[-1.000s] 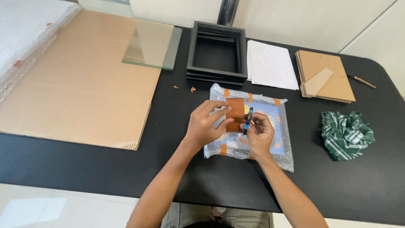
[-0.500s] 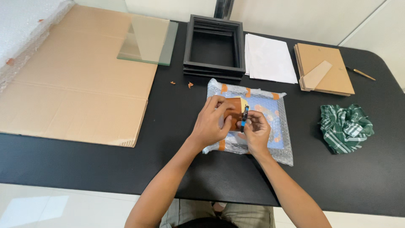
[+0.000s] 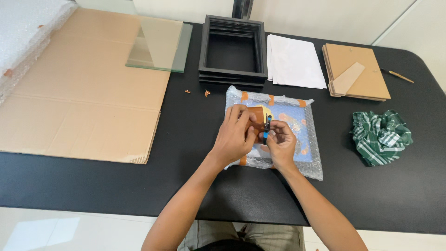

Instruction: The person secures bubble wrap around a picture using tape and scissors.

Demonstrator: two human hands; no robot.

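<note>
Head view: both hands work over a flat, bubble-wrapped parcel with orange tape strips point(image 3: 288, 135), which lies on the black worktop point(image 3: 186, 186) just in front of the person. The left hand point(image 3: 237, 135) curls over a roll of brown packing tape point(image 3: 256, 116), fingers wrapped round it and pressing it down on the parcel's upper left part. The right hand point(image 3: 278, 142) pinches a small cutter with a blue and black handle point(image 3: 266, 128) between thumb and fingertips, held upright right against the roll.

Against the frames from a second and half a second ago, the two hands have drawn closer together, so that the cutter now stands touching the tape beside the left fingers, where before it sat a little further right. I judge that the blade is being set to the tape at the roll; whether a strip is already cut, the hands hide. The parcel itself has not shifted on the worktop.

Around them nothing else has moved: the flat sheet of brown cardboard point(image 3: 79, 97) with a pane of clear glass point(image 3: 158, 46) on it to the left, the stack of black picture frames point(image 3: 232, 51) behind the parcel, the white paper sheets point(image 3: 295, 60), the pile of brown backing boards point(image 3: 357, 72), and the crumpled green and white checked cloth point(image 3: 381, 137) to the right.
</note>
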